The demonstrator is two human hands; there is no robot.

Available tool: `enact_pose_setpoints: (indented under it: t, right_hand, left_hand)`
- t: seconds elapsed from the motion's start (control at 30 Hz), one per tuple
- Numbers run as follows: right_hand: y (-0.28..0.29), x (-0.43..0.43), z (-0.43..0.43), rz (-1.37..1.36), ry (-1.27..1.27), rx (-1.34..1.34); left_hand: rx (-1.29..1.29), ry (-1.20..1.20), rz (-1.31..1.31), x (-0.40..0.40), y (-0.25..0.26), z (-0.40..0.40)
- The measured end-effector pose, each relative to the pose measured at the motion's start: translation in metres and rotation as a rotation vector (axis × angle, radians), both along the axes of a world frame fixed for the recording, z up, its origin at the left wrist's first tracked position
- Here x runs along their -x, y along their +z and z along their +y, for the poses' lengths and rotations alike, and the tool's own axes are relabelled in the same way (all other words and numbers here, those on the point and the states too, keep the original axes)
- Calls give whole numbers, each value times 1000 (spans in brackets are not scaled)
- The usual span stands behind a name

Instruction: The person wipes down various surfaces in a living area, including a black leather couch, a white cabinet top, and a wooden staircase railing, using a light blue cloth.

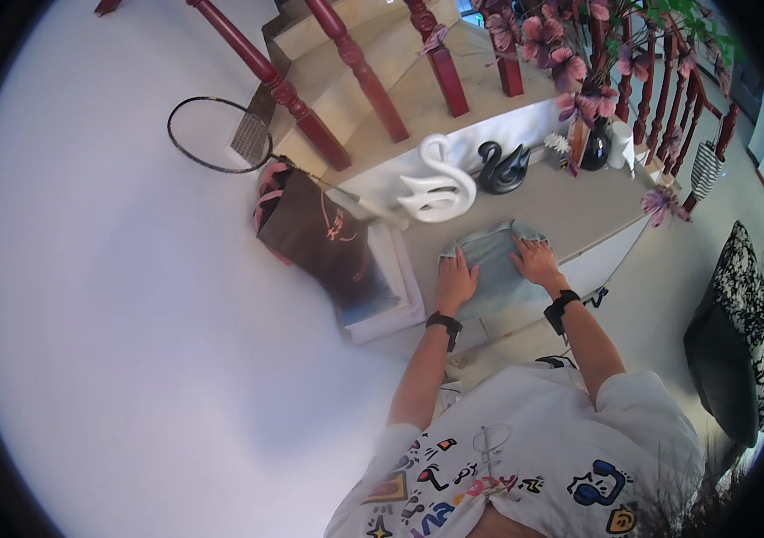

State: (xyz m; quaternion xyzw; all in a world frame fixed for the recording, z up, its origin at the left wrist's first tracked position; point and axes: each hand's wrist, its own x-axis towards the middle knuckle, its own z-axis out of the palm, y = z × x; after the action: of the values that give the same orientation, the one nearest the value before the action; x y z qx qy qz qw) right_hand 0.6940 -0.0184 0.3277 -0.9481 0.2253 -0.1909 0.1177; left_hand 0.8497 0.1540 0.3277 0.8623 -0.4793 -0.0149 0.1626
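Observation:
A light blue denim garment (500, 286) lies folded on the grey top of a low cabinet, with part of it over the near edge. My left hand (457, 279) rests on its left side, fingers pointing away from me. On the garment's right side lies my right hand (535, 261), beside a bunched or turned-over far corner. Both hands look flat with fingers partly spread; whether the fingertips pinch any cloth cannot be told. Each wrist wears a black band. Beyond the garment stand a white swan figurine (466, 195) and a black swan figurine (504, 168).
Left of the garment are a dark paper bag (315, 235), flat boxes (409, 282) and a badminton racket (270, 144). A black vase (595, 149) with artificial flowers stands at the back right, near a staircase with red balusters (449, 81). Cushions (725, 363) are at far right.

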Motion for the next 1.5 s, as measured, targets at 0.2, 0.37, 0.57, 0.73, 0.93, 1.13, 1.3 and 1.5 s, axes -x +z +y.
enact_pose_setpoints:
  t: [0.2,0.37,0.57,0.73,0.93,1.13,1.3,1.5]
  right_hand:
    - [-2,27,-48,-106,15,39]
    - [-7,62,-102,-106,-34,125]
    - [-12,77,-123,-110,-35,188]
    - [-22,78,-106,-24,18,177]
    - [-31,60,-67,34,300,347]
    - [6,-1,24,146,682,240]
    - [0,-46,73,99,842,475]
    - [-1,-72,115,130,869,302]
  left_hand:
    - [160,4,-125,33,-18,-48]
    - [203,-28,-182,76,-9,-83]
    - [237,-45,-141,118,-16,-100]
    - [193,52,-160,136,-15,-75]
    - [136,399,-181,115,6,-25]
    - [266,611,-17,114,-18,13]
    - [364,687,26,151,-8,52]
    - [267,612,260,131,39,94]
